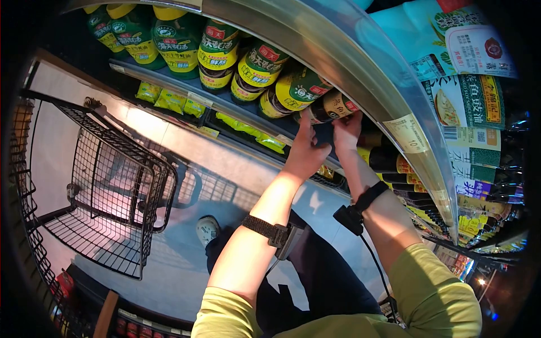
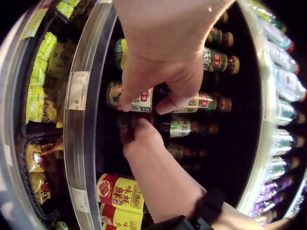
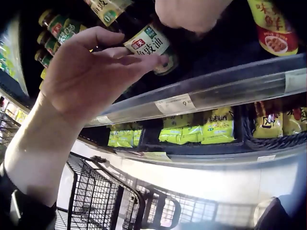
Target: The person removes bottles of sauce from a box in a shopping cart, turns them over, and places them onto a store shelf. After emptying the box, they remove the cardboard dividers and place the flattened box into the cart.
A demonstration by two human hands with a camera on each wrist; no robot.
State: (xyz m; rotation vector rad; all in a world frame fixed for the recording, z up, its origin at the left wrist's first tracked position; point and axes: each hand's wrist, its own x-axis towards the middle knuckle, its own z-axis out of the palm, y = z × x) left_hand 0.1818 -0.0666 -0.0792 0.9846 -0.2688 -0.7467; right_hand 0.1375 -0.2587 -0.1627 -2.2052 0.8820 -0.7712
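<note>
Sauce bottles with cream and green labels stand on the shelf; one is seen in the head view (image 1: 332,107), the left wrist view (image 2: 143,101) and the right wrist view (image 3: 149,44). My left hand (image 1: 305,153) (image 2: 163,67) (image 3: 86,74) has its fingers extended, fingertips against this bottle's label and thumb apart. Beside it, my right hand (image 1: 346,134) (image 2: 148,143) grips a dark bottle (image 2: 181,127) near its base, thumb on the near side. In the right wrist view only part of my right hand (image 3: 189,14) shows at the top, fingers hidden.
Green and yellow sauce bottles (image 1: 174,48) line the shelf to the left. Yellow packets (image 1: 171,101) lie on the level below. A clear curved shelf edge (image 1: 408,132) arches close on the right, with more goods beyond. A black wire cart (image 1: 107,186) stands at the left.
</note>
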